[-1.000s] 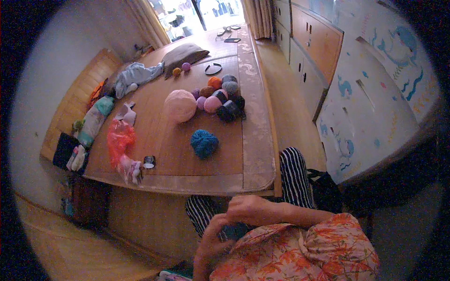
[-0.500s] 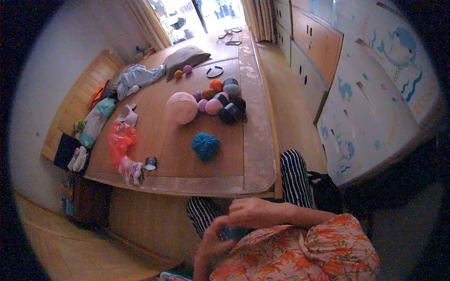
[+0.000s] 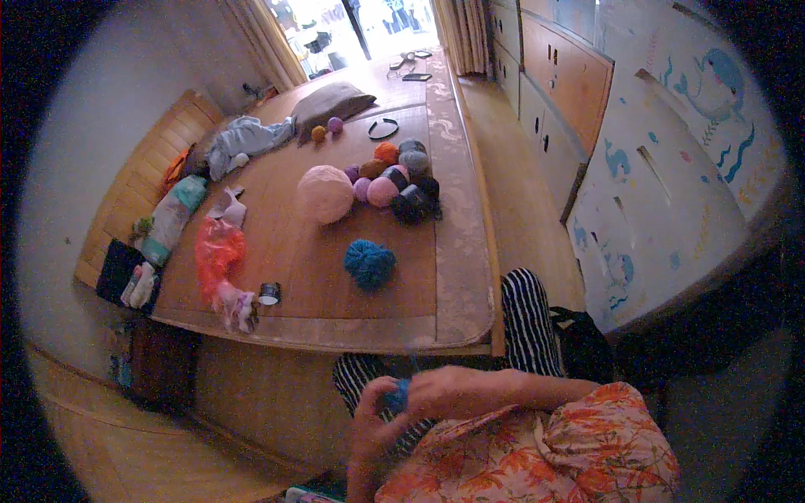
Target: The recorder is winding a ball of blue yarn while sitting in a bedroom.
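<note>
Low in the view, in front of my patterned top, my left hand (image 3: 375, 423) curls its fingers round a small ball of blue yarn (image 3: 397, 396). My right hand (image 3: 432, 391) is closed against the ball's right side, at a thin blue strand that rises toward the bed edge; its fingertips are partly hidden. Beyond my knees, a larger loose bundle of blue yarn (image 3: 369, 264) lies on the bed mat.
Past the blue bundle sit a big pale pink yarn ball (image 3: 325, 194) and several smaller balls, including a black one (image 3: 411, 204). A red plastic bag (image 3: 220, 247) and a small dark cup-like container (image 3: 269, 293) lie left. Cabinets (image 3: 558, 75) line the right.
My left hand has shifted slightly up and left, so the small blue ball now shows between the hands. The right hand has moved slightly lower. The blue bundle on the bed has changed shape slightly.
</note>
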### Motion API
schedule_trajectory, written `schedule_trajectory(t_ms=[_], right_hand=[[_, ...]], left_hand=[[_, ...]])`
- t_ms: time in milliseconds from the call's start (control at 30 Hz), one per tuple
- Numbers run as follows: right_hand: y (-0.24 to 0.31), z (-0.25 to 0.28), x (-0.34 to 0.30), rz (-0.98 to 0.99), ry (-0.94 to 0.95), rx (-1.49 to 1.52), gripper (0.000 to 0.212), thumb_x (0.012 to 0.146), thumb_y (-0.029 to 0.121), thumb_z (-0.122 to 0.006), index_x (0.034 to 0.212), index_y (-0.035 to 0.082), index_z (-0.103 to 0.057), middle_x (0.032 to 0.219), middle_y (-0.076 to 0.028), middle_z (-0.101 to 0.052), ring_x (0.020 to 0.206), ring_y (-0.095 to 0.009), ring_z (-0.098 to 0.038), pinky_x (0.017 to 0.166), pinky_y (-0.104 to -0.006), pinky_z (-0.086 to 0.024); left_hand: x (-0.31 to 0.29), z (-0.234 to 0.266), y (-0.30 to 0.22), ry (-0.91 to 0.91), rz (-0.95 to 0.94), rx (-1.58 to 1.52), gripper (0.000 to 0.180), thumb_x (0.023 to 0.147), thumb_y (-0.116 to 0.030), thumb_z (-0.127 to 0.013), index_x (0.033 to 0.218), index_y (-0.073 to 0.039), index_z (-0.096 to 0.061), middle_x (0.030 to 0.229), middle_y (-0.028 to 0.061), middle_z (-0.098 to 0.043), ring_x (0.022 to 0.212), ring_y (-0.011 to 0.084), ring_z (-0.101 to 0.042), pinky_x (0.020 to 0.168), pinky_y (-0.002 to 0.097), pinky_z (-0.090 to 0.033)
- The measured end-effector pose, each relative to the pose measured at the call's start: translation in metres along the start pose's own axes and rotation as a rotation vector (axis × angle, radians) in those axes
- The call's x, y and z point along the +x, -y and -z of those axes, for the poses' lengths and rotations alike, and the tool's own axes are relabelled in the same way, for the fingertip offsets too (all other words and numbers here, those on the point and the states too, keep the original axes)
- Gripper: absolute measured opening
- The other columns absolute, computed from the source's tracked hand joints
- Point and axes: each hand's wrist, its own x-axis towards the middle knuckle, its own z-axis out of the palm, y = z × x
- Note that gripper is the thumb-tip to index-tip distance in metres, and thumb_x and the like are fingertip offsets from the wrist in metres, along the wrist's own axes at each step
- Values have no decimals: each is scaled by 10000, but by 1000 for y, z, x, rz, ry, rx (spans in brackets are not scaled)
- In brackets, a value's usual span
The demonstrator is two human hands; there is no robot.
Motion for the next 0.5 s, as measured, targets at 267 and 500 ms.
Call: schedule_trajectory(t_ms=[267,500], right_hand=[[-30,-18,-9,-211,-24,-275,91,804,120,-604,873,68,-577,848,-119,-580,809,-328,-574,722,-413,-482],[4,-4,-1,-22,121,-21,136,798,102,-600,925,70,-564,830,-106,-570,804,-318,-570,727,-401,-483]], left_hand=[[5,-7,-54,74,43,-588,517,664,-24,-717,1121,-93,-486,1161,95,-525,1092,223,-519,952,343,-421],[3,7,11,149,-44,46,517,671,-66,-748,1121,-95,-496,1183,75,-495,1095,223,-510,940,344,-414]])
